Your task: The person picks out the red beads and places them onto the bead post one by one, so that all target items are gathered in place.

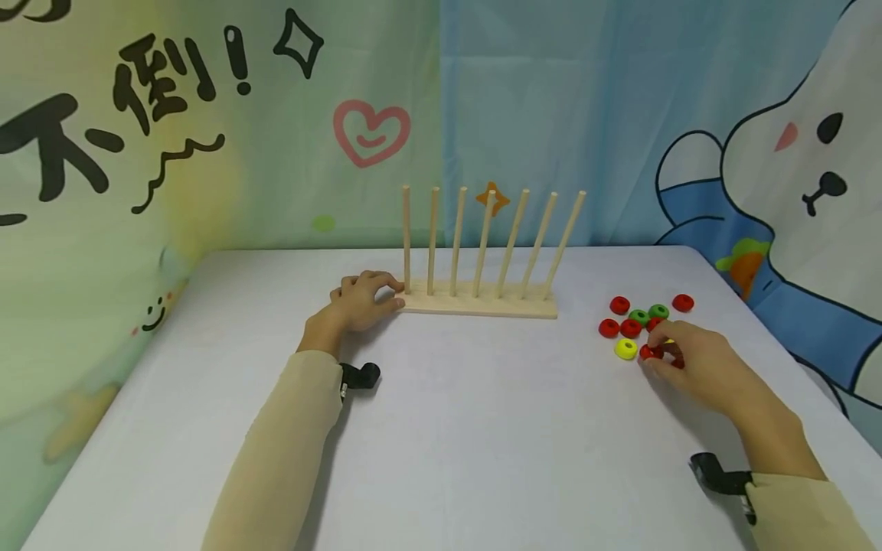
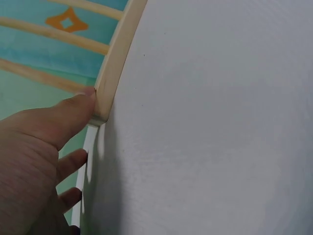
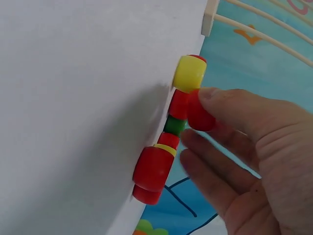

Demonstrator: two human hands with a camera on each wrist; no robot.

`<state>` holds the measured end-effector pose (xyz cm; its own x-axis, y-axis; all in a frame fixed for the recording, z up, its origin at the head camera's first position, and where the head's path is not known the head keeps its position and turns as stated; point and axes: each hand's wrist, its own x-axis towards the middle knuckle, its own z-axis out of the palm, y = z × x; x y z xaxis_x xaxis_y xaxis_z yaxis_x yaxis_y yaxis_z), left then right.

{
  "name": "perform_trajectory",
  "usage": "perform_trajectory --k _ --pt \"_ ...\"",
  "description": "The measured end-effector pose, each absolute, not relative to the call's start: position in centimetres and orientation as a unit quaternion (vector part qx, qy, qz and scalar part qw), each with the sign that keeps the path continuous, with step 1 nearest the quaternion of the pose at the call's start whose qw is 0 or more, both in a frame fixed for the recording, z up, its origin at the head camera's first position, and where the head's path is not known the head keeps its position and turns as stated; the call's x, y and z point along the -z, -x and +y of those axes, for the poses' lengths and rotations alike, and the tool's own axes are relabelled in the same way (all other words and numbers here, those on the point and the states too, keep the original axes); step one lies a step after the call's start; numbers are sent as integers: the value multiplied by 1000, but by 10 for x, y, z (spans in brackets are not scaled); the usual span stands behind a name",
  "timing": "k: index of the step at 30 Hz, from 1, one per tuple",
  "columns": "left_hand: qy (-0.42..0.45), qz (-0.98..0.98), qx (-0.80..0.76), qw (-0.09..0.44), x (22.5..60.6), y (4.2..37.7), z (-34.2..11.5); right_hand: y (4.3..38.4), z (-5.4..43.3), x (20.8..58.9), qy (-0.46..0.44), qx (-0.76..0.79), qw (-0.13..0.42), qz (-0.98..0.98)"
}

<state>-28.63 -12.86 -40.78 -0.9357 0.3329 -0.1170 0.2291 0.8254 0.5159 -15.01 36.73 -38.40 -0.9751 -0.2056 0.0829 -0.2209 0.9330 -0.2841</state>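
Pinching 1 red bead (image 3: 198, 113), right hand (image 1: 706, 367) should lift straight, clearing the yellow bead (image 3: 190, 72); left hand (image 1: 365, 299) grips 7-peg wooden rack (image 1: 482, 305) by its end: brace it.

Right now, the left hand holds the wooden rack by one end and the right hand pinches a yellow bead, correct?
No: the right hand pinches a red bead, as the right wrist view shows. The left hand does hold the wooden rack by one end.

Seven pegs (image 1: 485, 241), two green beads (image 1: 658, 311)
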Motion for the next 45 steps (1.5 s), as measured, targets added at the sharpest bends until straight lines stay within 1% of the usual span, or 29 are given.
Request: perform_trajectory --k 5,10,18,25,33,40,45 --pt "-152 951 -251 99 407 288 -132 153 363 382 -119 -152 54 -980" --pt "-152 948 -257 109 407 290 -134 156 360 384 -139 -154 67 -976" --pt "-138 954 -240 119 410 293 -132 164 356 387 -182 -158 104 -965" --pt "-134 954 -239 123 408 290 -133 166 344 382 -187 -170 109 -961" --pt "-142 951 -246 123 409 293 -133 170 333 381 -205 -167 128 -956" --pt "-139 953 -239 127 410 297 -135 181 319 379 -248 -172 142 -943" --pt "-138 951 -244 127 409 299 -137 188 306 379 -256 -185 142 -938"
